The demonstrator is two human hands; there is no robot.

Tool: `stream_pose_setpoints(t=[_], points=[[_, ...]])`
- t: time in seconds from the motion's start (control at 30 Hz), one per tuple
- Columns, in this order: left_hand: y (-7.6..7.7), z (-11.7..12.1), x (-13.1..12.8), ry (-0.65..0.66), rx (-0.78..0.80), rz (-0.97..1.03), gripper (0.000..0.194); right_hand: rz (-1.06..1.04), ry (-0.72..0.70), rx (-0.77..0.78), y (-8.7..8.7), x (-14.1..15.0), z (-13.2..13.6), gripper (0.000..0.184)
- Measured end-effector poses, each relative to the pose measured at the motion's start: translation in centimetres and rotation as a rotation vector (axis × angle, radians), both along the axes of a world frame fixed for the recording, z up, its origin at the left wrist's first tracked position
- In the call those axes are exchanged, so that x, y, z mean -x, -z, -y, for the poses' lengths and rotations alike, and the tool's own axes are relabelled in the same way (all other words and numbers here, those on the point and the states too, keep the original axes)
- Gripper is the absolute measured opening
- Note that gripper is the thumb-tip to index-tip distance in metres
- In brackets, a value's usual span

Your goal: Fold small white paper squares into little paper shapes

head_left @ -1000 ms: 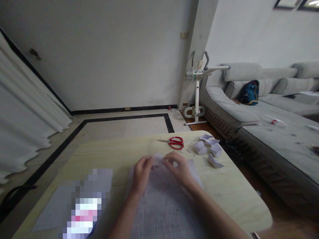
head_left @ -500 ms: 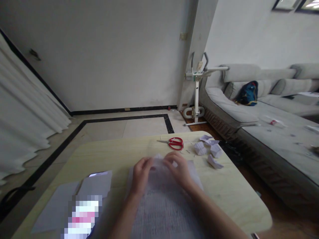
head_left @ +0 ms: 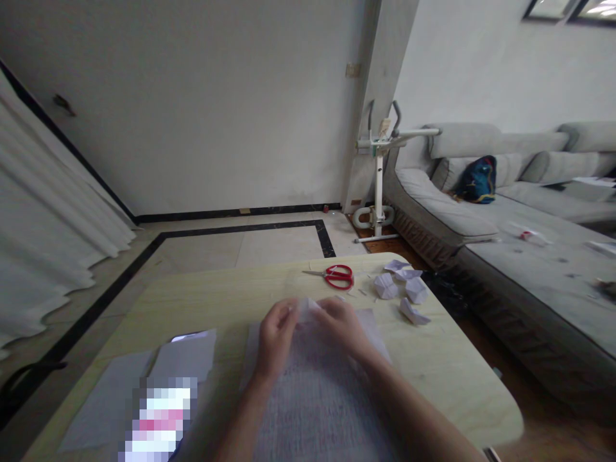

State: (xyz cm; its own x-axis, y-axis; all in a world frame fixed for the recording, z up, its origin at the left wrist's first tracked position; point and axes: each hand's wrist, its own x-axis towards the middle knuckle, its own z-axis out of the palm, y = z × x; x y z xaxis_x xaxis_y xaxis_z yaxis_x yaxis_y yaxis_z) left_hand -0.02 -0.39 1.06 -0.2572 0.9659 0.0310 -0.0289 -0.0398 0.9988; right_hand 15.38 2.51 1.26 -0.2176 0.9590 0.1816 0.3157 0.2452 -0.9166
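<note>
A small piece of white paper (head_left: 307,310) is pinched between my two hands, above the far part of a large written sheet (head_left: 317,404). My left hand (head_left: 276,337) grips its left side with curled fingers. On the right side, my right hand (head_left: 342,324) holds it between thumb and fingers. The fingertips partly hide the piece and its folds are too blurred to make out. Just beyond my hands lie red-handled scissors (head_left: 339,276), pointing left. Several folded white paper pieces (head_left: 385,286) rest to the right of the scissors.
A lit, pixelated phone (head_left: 156,420) and white sheets (head_left: 108,398) lie at the left of the wooden table (head_left: 447,385). Small paper scraps are near the scissors. A grey sofa (head_left: 539,276) with a blue bag (head_left: 481,179) and a white exercise machine (head_left: 379,186) stand beyond.
My right-hand fingers have closed in on the paper, and both hands are now nearer each other around it. The scissors and folded pieces stay where they were.
</note>
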Motion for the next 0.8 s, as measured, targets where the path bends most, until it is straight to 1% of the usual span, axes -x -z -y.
stream_pose_setpoints(t=[0.07, 0.13, 0.2, 0.27, 0.37, 0.47, 0.53, 0.67, 0.8], points=[[0.05, -0.05, 0.07, 0.015, 0.019, 0.029, 0.036, -0.001, 0.016, 0.008, 0.18, 0.07, 0.01, 0.028], [0.08, -0.08, 0.15, 0.075, 0.043, 0.036, 0.039, -0.003, 0.021, 0.006, 0.33, 0.15, 0.02, 0.030], [0.04, -0.03, 0.19, 0.148, 0.072, -0.003, 0.037, -0.001, 0.028, 0.001, 0.36, 0.23, 0.03, 0.030], [-0.08, 0.06, 0.18, 0.180, 0.089, -0.067, 0.034, -0.008, 0.049, 0.008, 0.29, 0.25, 0.04, 0.031], [-0.30, 0.16, 0.13, 0.155, 0.082, -0.116, 0.034, -0.057, 0.073, 0.051, 0.17, 0.09, -0.01, 0.033], [-0.43, 0.15, 0.13, 0.139, 0.088, -0.088, 0.033, -0.089, -0.008, 0.087, 0.17, -0.23, -0.16, 0.034], [-0.45, 0.10, 0.17, 0.128, 0.094, -0.092, 0.034, -0.072, -0.055, 0.079, 0.28, -0.39, -0.26, 0.035], [-0.51, 0.06, 0.26, 0.118, 0.069, -0.147, 0.033, -0.049, -0.009, 0.049, 0.68, -0.34, -0.37, 0.036], [-0.59, 0.13, 0.21, 0.124, 0.063, -0.173, 0.033, -0.027, 0.027, 0.064, 0.75, -0.11, -0.37, 0.034]])
